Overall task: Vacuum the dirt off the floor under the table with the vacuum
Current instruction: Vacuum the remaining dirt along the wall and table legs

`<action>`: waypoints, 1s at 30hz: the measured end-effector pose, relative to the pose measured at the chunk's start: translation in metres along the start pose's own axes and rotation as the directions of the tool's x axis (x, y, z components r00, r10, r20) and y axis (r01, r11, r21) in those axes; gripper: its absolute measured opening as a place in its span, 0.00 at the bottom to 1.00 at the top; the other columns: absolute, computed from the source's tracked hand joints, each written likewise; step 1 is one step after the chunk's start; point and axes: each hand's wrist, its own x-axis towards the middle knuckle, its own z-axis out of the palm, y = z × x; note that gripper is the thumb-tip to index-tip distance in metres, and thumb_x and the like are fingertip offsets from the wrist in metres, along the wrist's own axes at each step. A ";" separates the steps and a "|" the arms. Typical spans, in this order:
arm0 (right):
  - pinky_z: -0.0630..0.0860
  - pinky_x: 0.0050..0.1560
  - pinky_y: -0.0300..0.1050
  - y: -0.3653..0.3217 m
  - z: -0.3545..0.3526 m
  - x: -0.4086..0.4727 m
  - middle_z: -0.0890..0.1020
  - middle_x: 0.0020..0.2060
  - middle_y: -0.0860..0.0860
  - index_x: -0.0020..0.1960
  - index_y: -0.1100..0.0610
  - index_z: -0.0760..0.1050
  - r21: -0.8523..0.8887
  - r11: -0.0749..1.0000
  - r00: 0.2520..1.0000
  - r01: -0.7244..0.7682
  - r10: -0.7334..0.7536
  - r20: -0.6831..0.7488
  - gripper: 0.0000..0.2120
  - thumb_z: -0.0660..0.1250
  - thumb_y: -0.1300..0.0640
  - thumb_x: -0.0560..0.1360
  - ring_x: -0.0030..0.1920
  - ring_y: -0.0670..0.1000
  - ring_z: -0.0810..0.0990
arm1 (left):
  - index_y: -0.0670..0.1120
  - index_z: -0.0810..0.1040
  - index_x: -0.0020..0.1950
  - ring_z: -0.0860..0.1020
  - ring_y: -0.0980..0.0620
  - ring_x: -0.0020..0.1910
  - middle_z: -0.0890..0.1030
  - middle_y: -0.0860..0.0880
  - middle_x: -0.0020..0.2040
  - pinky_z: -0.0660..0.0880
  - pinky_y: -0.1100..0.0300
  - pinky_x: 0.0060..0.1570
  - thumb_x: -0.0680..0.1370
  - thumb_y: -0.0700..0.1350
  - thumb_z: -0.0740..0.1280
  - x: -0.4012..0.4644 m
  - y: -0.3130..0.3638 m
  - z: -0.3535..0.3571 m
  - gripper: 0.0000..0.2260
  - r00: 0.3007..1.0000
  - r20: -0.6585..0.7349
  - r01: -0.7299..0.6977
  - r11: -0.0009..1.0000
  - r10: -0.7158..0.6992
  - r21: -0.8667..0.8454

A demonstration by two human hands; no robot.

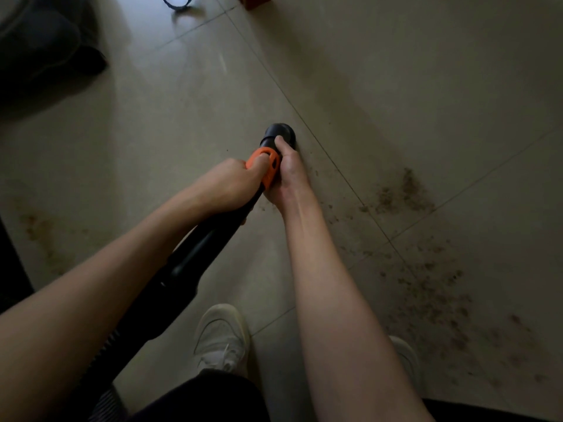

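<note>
Gripping the vacuum (213, 239), both hands (231, 184) are steering its nozzle (280, 134); dirt (405, 193) at right risks scattering.

Both bare forearms extended forward and downward, converging ahead of the body. The left hand (227, 184) was curled around the vacuum (213, 239) just behind its orange collar (266, 167), knuckles up. The right hand (285, 175) gripped the same tube from the right side, thumb lying forward along it. The two hands sat just beside each other.
</note>
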 end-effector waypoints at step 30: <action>0.74 0.32 0.40 0.003 -0.025 -0.022 0.78 0.39 0.55 0.60 0.62 0.73 -0.036 0.999 0.997 -0.014 0.011 -0.079 0.22 0.56 0.44 0.80 0.37 0.52 0.79 | 0.38 0.74 0.47 0.76 0.45 0.25 0.77 0.40 0.35 0.74 0.60 0.28 0.81 0.58 0.50 -0.009 -0.001 0.020 0.25 0.996 0.083 -0.043 0.998 0.039 0.040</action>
